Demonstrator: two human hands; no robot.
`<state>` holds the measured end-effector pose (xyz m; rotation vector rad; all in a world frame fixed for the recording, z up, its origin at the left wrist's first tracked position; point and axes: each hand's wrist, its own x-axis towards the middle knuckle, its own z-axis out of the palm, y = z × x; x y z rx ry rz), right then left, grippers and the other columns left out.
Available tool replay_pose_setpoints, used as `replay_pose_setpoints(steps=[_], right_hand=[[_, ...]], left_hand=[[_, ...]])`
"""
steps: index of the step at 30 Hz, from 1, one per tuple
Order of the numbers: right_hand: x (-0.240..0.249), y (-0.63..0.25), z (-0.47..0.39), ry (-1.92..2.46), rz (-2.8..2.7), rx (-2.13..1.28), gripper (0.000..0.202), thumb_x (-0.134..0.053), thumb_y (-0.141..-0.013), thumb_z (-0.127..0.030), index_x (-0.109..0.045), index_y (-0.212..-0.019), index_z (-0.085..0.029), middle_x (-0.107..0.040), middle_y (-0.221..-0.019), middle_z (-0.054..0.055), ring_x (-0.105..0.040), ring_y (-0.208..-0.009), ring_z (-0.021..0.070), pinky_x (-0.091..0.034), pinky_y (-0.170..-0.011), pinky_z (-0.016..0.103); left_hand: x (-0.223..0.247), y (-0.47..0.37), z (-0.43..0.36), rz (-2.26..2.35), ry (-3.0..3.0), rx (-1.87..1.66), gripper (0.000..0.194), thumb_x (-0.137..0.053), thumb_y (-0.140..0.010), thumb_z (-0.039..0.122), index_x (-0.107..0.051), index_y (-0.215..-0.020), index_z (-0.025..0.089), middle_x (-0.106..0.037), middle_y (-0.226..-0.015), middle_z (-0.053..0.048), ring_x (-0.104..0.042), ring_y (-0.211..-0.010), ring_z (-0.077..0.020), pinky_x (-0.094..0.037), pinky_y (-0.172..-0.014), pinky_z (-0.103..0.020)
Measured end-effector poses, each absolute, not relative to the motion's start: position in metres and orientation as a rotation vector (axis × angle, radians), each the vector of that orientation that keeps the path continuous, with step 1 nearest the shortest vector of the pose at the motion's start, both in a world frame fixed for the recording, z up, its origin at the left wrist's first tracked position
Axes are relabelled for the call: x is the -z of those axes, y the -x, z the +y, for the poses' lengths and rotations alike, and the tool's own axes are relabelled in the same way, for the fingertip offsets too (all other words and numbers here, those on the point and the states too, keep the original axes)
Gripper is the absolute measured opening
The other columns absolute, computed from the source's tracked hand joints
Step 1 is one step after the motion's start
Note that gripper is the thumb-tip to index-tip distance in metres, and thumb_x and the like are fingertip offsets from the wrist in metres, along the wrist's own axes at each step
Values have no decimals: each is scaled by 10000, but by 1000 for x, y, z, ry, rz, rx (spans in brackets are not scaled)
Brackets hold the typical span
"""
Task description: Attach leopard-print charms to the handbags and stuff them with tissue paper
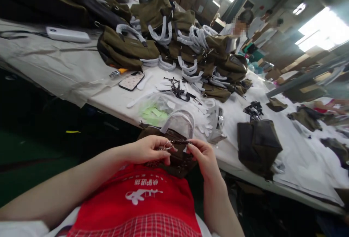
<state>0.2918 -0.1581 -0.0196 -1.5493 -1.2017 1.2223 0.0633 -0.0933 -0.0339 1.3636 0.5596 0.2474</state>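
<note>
A short dark braided cord (180, 142) is stretched between my two hands, just in front of my body. My left hand (152, 149) pinches its left end, where a thin metal ring (168, 144) shows at the fingers. At the other end, the thumb and forefinger of my right hand (203, 154) are closed on the cord. Below and behind my hands rests a dark olive-brown handbag (174, 164) against the table edge. Its handle (178, 115), wrapped in white, stands up behind the cord. My hands partly hide the bag.
Olive bags with wrapped handles (188, 47) pile up across the table (106, 98). Nearer lie a phone (132, 81), a yellow-handled cutter (118, 72), black cords (178, 91) and green slips (154, 114). Another bag (259, 146) stands right. People (242, 26) are at the back.
</note>
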Motion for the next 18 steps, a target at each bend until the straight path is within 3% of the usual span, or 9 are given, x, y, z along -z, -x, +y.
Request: replay_pose_setpoints(steps=[5, 11, 18], right_hand=[[45, -304, -171, 1644, -1103, -1236, 388, -669, -767, -538, -724, -888, -174, -670, -628, 19, -522, -464, 114, -407, -439, 218], [48, -304, -174, 1613, -1209, -1292, 343, -625, -824, -494, -705, -826, -161, -663, -611, 21, -528, -477, 108, -415, -466, 216], [46, -299, -171, 1607, -1291, -1248, 308, -574, -867, -452, -700, -831, -173, -664, -631, 18, -557, -507, 127, -452, -498, 238]], left_hand=[[50, -52, -98, 487, -955, -207, 345, -696, -810, 407, -603, -1013, 143, -753, -952, -97, -706, -824, -176, -528, -770, -300], [45, -54, -96, 547, -1036, -147, 362, -658, -827, 482, -650, -950, 142, -714, -640, -18, -656, -535, -129, -482, -550, -217], [48, -55, -99, 588, -942, -141, 291, -697, -804, 423, -687, -835, 135, -679, -578, -13, -590, -463, -94, -421, -487, -178]])
